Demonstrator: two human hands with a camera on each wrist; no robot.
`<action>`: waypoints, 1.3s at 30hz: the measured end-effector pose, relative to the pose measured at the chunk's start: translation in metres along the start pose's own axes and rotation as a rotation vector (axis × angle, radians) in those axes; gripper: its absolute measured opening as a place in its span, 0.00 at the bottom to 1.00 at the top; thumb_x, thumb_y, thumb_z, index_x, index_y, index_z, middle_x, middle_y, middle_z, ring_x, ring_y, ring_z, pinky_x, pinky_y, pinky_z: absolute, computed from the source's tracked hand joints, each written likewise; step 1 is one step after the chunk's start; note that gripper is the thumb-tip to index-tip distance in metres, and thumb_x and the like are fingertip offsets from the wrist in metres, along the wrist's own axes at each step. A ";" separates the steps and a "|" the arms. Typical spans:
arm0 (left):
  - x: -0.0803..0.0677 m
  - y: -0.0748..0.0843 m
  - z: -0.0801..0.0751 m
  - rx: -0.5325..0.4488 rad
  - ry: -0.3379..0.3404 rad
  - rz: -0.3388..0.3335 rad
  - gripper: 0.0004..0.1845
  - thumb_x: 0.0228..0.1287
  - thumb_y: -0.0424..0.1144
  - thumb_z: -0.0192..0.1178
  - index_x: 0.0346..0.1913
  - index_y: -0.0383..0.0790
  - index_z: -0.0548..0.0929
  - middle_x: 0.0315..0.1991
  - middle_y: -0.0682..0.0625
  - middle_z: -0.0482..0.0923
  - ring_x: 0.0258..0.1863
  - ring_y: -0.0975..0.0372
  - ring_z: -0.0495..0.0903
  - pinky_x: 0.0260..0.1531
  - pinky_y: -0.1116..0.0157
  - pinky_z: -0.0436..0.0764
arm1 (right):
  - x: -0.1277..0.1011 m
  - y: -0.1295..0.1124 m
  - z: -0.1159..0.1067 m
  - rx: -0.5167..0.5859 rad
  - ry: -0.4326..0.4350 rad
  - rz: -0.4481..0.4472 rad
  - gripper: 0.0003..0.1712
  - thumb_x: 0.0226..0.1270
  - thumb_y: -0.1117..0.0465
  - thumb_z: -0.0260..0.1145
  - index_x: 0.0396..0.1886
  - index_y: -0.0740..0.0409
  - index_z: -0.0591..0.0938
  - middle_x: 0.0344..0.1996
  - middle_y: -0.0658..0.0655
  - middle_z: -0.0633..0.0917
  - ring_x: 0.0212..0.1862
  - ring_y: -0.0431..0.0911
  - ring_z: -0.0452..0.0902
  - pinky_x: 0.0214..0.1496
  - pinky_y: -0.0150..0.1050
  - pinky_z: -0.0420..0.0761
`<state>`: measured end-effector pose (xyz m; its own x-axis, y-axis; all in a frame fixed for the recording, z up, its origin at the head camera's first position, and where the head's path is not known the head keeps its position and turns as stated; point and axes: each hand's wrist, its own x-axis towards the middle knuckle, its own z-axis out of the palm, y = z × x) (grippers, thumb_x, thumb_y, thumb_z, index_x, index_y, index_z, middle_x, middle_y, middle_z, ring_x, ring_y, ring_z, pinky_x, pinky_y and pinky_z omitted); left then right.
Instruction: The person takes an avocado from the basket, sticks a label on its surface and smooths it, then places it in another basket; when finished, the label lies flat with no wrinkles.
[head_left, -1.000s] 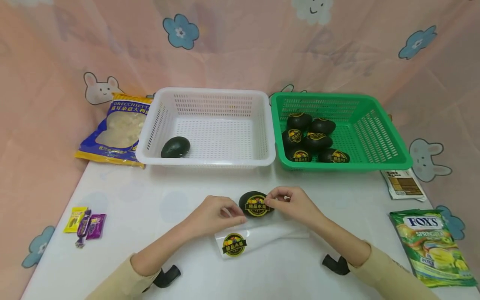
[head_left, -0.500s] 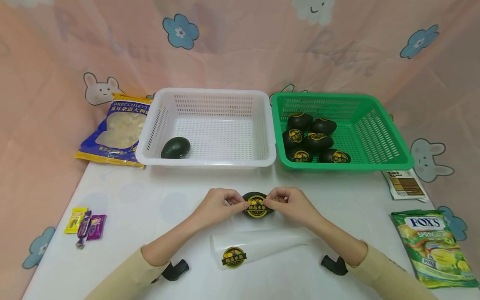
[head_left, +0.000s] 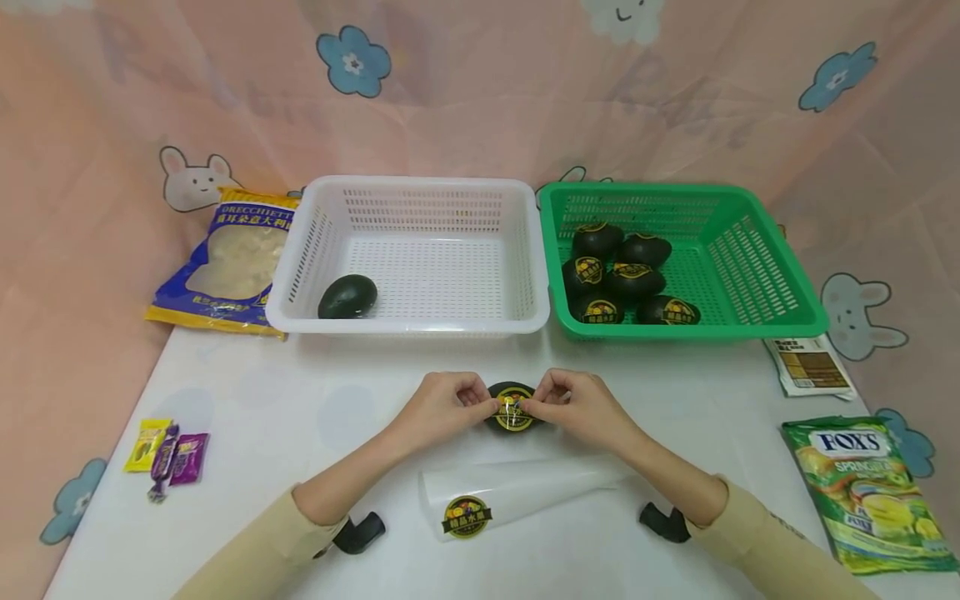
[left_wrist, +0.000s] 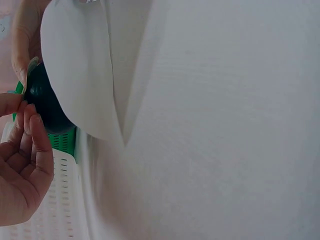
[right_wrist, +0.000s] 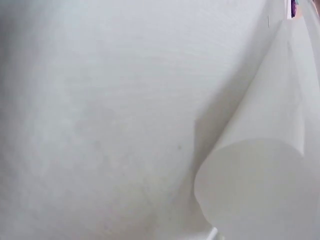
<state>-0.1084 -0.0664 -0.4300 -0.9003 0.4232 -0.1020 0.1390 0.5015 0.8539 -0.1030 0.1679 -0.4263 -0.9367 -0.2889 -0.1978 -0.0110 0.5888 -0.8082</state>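
A dark green avocado point(left_wrist: 52, 111) lies at the middle of the table, between both hands. Over its top is a round black-and-gold sticker point(head_left: 512, 417) with fruit pictures and lettering. My left hand point(head_left: 447, 406) pinches the sticker's left edge between thumb and fingers, while the right hand point(head_left: 576, 406) pinches its right edge. In the left wrist view, the sticker's edge stands up beside the avocado at the fingertips. Nearer the body lies a curled white backing sheet point(head_left: 532, 487) with another such sticker point(head_left: 467, 517) on its left end. The right wrist view shows only that sheet and the table.
Behind stand a white basket point(head_left: 408, 327) holding one plain avocado point(head_left: 348, 297) and a green basket point(head_left: 690, 332) with several stickered ones. Pasta bag point(head_left: 236, 258) and small candies point(head_left: 167, 454) lie left; a FOX'S candy bag point(head_left: 866, 500) and a brown-white packet point(head_left: 812, 368) lie right.
My left hand has moved right and up from beside the avocado to the sticker's left edge. The backing sheet, let go, has spread wider. Both thumbs are now closer together over the sticker.
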 end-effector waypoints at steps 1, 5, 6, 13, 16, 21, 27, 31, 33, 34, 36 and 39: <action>0.001 0.001 0.000 0.007 0.000 -0.003 0.08 0.60 0.43 0.67 0.26 0.47 0.83 0.22 0.59 0.78 0.23 0.66 0.76 0.26 0.68 0.76 | 0.001 0.000 -0.001 -0.008 0.002 0.011 0.16 0.57 0.49 0.75 0.24 0.51 0.78 0.21 0.46 0.80 0.27 0.44 0.73 0.26 0.35 0.71; 0.002 0.002 -0.001 0.036 -0.011 -0.022 0.10 0.58 0.46 0.67 0.23 0.48 0.82 0.19 0.59 0.76 0.21 0.66 0.73 0.23 0.68 0.73 | 0.003 -0.001 -0.002 -0.022 0.002 0.059 0.23 0.53 0.46 0.77 0.24 0.53 0.73 0.18 0.48 0.74 0.24 0.44 0.66 0.24 0.34 0.64; 0.002 0.002 -0.001 0.039 -0.016 -0.028 0.12 0.58 0.47 0.67 0.22 0.47 0.81 0.18 0.58 0.75 0.20 0.66 0.72 0.22 0.68 0.71 | 0.004 -0.001 -0.002 -0.015 -0.005 0.067 0.23 0.53 0.46 0.77 0.25 0.54 0.73 0.19 0.49 0.73 0.25 0.44 0.66 0.24 0.34 0.63; 0.004 -0.001 -0.002 0.018 -0.064 -0.071 0.16 0.56 0.52 0.70 0.22 0.47 0.80 0.16 0.57 0.74 0.19 0.66 0.69 0.20 0.68 0.68 | 0.010 0.003 0.003 0.041 -0.076 0.077 0.19 0.64 0.46 0.69 0.30 0.56 0.75 0.19 0.50 0.72 0.25 0.43 0.67 0.25 0.34 0.67; 0.007 -0.004 -0.002 -0.021 -0.100 -0.094 0.16 0.56 0.52 0.69 0.24 0.46 0.80 0.16 0.56 0.74 0.18 0.66 0.70 0.20 0.69 0.68 | 0.013 0.007 0.004 0.074 -0.093 0.078 0.20 0.65 0.45 0.68 0.30 0.56 0.75 0.19 0.50 0.71 0.24 0.43 0.66 0.24 0.33 0.67; 0.008 -0.007 -0.002 -0.056 -0.125 -0.106 0.15 0.57 0.51 0.69 0.25 0.45 0.80 0.16 0.56 0.74 0.18 0.66 0.70 0.20 0.68 0.68 | 0.014 0.013 0.000 0.124 -0.148 0.022 0.17 0.62 0.50 0.72 0.32 0.56 0.76 0.21 0.51 0.73 0.26 0.44 0.67 0.25 0.33 0.69; 0.003 -0.008 0.002 0.104 0.001 0.229 0.10 0.58 0.44 0.71 0.36 0.45 0.82 0.31 0.56 0.77 0.30 0.66 0.74 0.30 0.70 0.76 | 0.014 0.018 -0.004 0.108 -0.190 -0.027 0.17 0.58 0.51 0.75 0.34 0.55 0.76 0.26 0.52 0.76 0.29 0.45 0.69 0.28 0.32 0.70; 0.003 -0.004 0.005 0.332 0.055 0.580 0.17 0.58 0.45 0.71 0.49 0.46 0.84 0.51 0.51 0.77 0.51 0.63 0.75 0.47 0.68 0.79 | 0.012 0.016 -0.005 0.097 -0.193 -0.071 0.16 0.60 0.52 0.74 0.35 0.54 0.76 0.27 0.51 0.77 0.29 0.44 0.70 0.28 0.32 0.71; 0.004 -0.003 0.006 0.403 0.032 0.682 0.19 0.58 0.46 0.71 0.51 0.45 0.84 0.55 0.50 0.77 0.57 0.61 0.74 0.52 0.68 0.78 | 0.010 0.015 -0.006 0.090 -0.199 -0.089 0.14 0.61 0.52 0.72 0.36 0.53 0.77 0.29 0.51 0.78 0.30 0.44 0.72 0.30 0.33 0.73; 0.004 -0.002 0.005 0.427 0.018 0.713 0.19 0.58 0.46 0.71 0.52 0.45 0.84 0.56 0.49 0.78 0.57 0.61 0.75 0.52 0.68 0.78 | 0.010 0.015 -0.008 0.089 -0.203 -0.087 0.13 0.63 0.52 0.71 0.36 0.52 0.77 0.29 0.51 0.79 0.31 0.44 0.73 0.31 0.33 0.74; 0.004 -0.001 0.004 0.467 -0.006 0.738 0.21 0.58 0.45 0.71 0.53 0.42 0.84 0.55 0.48 0.79 0.57 0.59 0.76 0.54 0.67 0.78 | 0.009 0.015 -0.012 0.116 -0.207 -0.063 0.12 0.66 0.52 0.69 0.39 0.53 0.78 0.31 0.53 0.81 0.33 0.46 0.76 0.34 0.36 0.77; 0.004 -0.002 0.001 0.503 -0.038 0.717 0.22 0.58 0.45 0.71 0.55 0.42 0.84 0.55 0.47 0.79 0.57 0.58 0.77 0.53 0.65 0.78 | 0.007 0.014 -0.026 0.211 -0.171 0.024 0.17 0.70 0.50 0.64 0.47 0.59 0.79 0.36 0.59 0.82 0.38 0.50 0.78 0.41 0.41 0.81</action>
<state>-0.1119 -0.0652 -0.4319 -0.5133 0.7844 0.3481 0.8395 0.3747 0.3935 -0.1189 0.1933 -0.4247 -0.8630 -0.4103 -0.2947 0.1009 0.4316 -0.8964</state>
